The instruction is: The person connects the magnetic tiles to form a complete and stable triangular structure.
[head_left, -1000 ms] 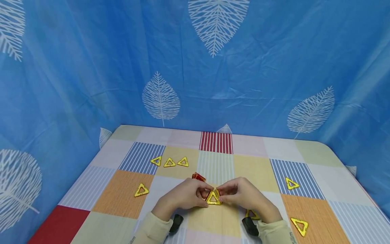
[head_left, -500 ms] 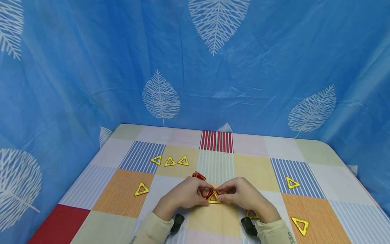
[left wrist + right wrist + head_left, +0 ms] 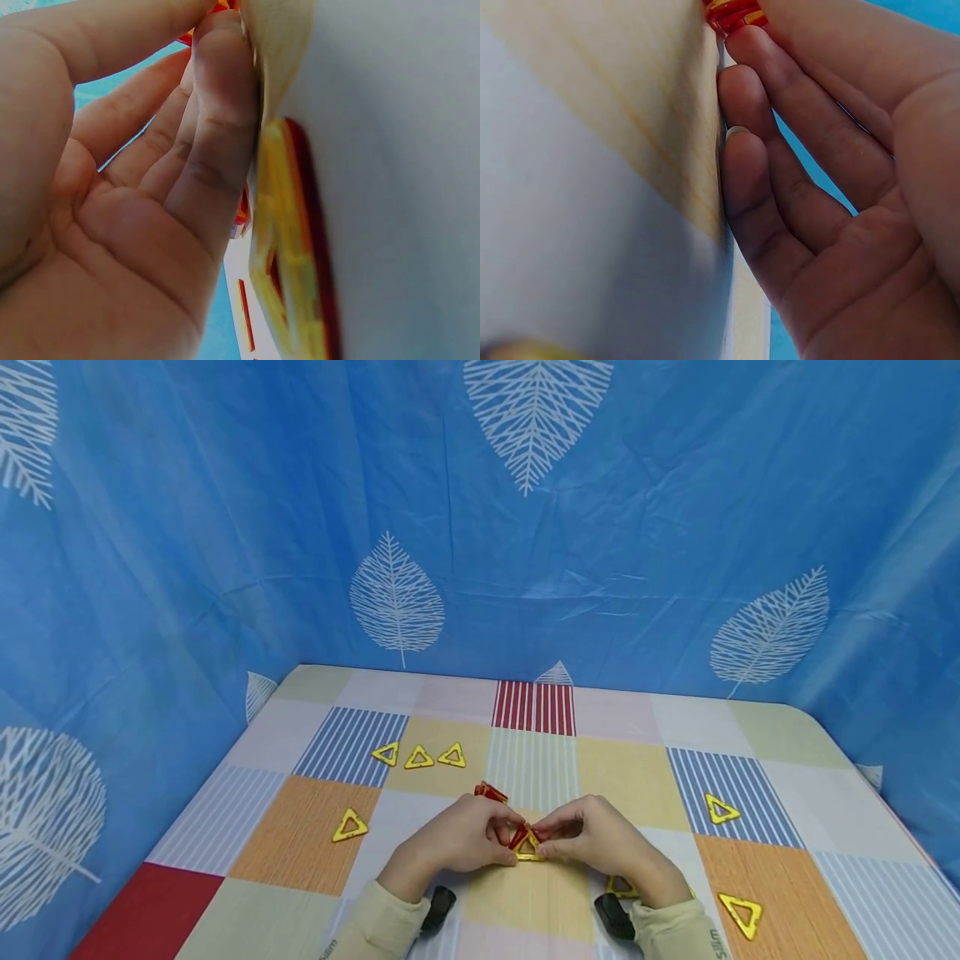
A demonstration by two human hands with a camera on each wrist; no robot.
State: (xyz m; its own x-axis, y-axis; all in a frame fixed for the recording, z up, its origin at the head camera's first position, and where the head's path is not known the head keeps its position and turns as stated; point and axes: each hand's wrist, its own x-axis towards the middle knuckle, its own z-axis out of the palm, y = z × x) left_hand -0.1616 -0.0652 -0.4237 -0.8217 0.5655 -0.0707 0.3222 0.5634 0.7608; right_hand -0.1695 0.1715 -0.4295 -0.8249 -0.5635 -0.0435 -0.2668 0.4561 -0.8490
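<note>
My two hands meet near the table's front middle. My left hand (image 3: pixel 504 839) and right hand (image 3: pixel 546 838) both pinch a small cluster of triangle frames, a yellow triangle (image 3: pixel 528 850) with a red triangle (image 3: pixel 517 835) leaning on it. In the left wrist view my left hand's fingers (image 3: pixel 217 112) curl beside the yellow-and-red triangle edge (image 3: pixel 296 247). In the right wrist view, fingers (image 3: pixel 742 97) press on the cloth, with a red-orange piece (image 3: pixel 731 11) at their tips.
Three yellow triangles (image 3: pixel 417 757) lie in a row at the back left, and another yellow triangle (image 3: pixel 348 827) sits further left. A red piece (image 3: pixel 490 792) lies behind my left hand. Other yellow triangles (image 3: pixel 722 810) (image 3: pixel 742 915) lie on the right. Blue cloth walls surround the checked table (image 3: pixel 300 843).
The yellow triangle, earlier facing me between the fingertips, has tipped down and the red one now leans against it. Both hands stay almost where they were.
</note>
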